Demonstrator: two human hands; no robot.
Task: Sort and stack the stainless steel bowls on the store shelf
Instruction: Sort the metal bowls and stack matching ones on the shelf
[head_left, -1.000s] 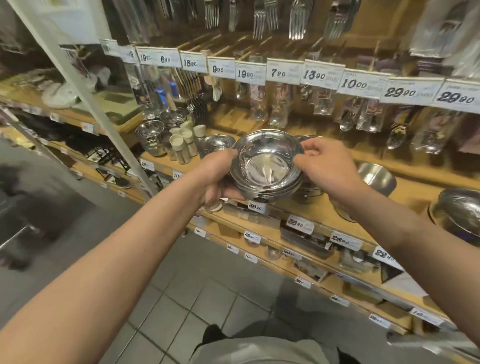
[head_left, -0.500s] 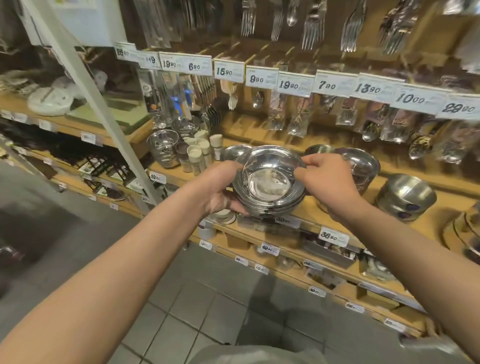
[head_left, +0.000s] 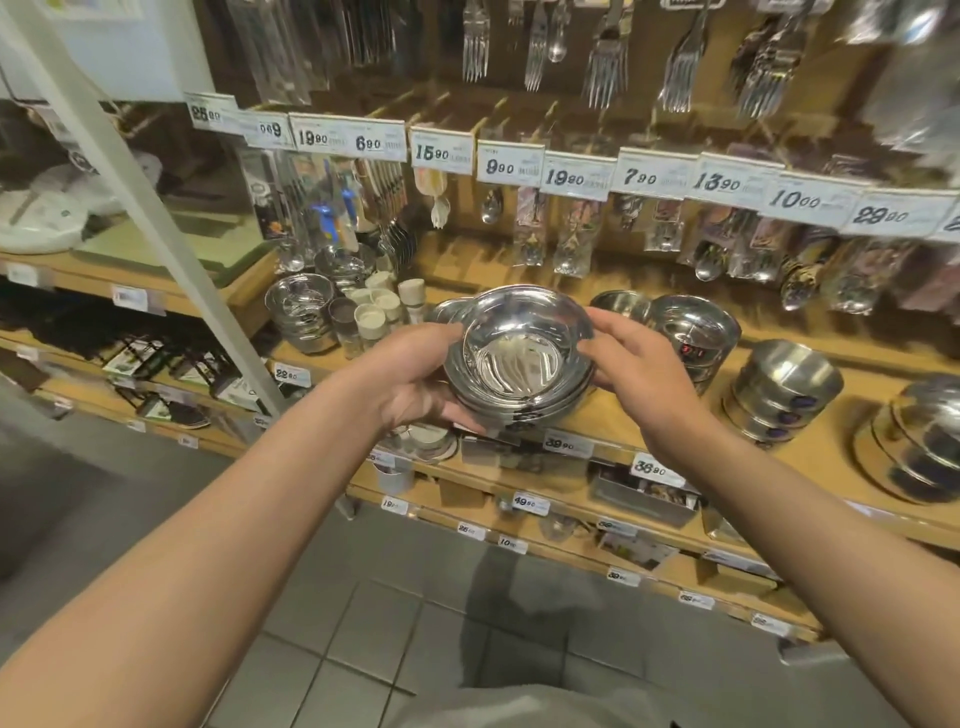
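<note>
A nested stack of shiny steel bowls (head_left: 519, 358) is held in the air in front of the wooden shelf (head_left: 831, 452). My left hand (head_left: 415, 379) grips the stack's left side from below, and my right hand (head_left: 628, 358) grips its right rim. Behind my right hand, a tilted steel bowl (head_left: 696, 332) leans on the shelf. Further right stand a stack of upturned bowls (head_left: 784, 389) and a larger upturned stack (head_left: 919, 441). More steel bowls (head_left: 304, 306) sit at the shelf's left end.
White-capped shakers (head_left: 374, 317) stand left of the held stack. Packaged spoons and forks hang above behind a row of price tags (head_left: 576, 176). A white slanted post (head_left: 156, 208) crosses at left. Lower shelves hold small goods; grey tiled floor lies below.
The view has swung to the left, so more bowls show at the right. Both hands still hold the stack, which now sits a little higher before the shelf.
</note>
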